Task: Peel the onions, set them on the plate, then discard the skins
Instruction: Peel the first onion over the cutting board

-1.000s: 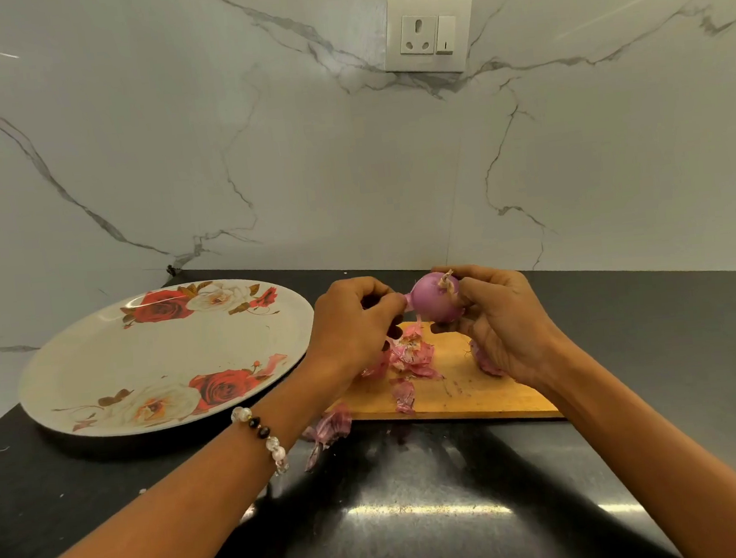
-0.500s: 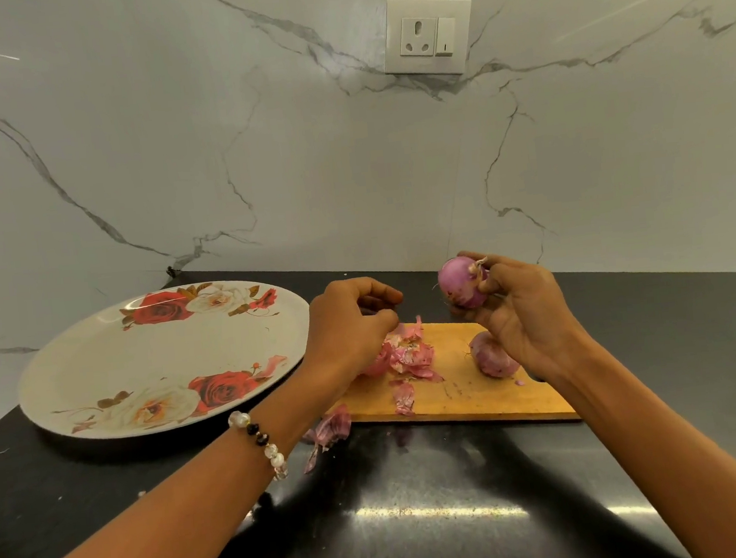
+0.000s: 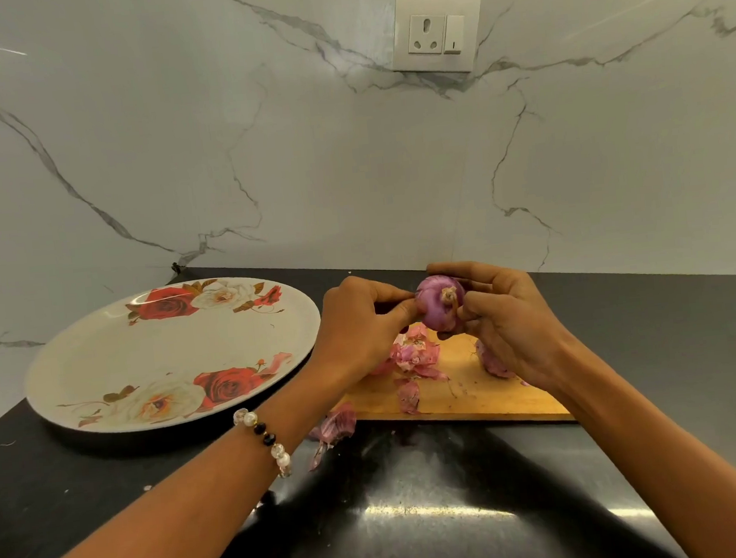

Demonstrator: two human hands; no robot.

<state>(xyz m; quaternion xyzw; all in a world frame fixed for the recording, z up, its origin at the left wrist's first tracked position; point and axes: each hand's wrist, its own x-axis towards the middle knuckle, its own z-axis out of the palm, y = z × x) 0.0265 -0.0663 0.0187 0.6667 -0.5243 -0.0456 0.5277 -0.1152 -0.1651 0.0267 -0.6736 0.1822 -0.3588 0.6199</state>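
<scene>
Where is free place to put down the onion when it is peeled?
The plate is bare across its whole middle, between the two rose prints. The cutting board is crowded: skins on its left, another onion under the right hand. The left hand also grips the onion.

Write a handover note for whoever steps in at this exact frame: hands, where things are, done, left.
Right hand grips the onion above the cutting board; left hand pinches at its side.
A second onion lies on the board, partly hidden by the right hand.
Loose skins lie on the board; one piece on the counter.
Plate holds no onions.
Left: finish peeling, plate the onions, discard skins.
</scene>
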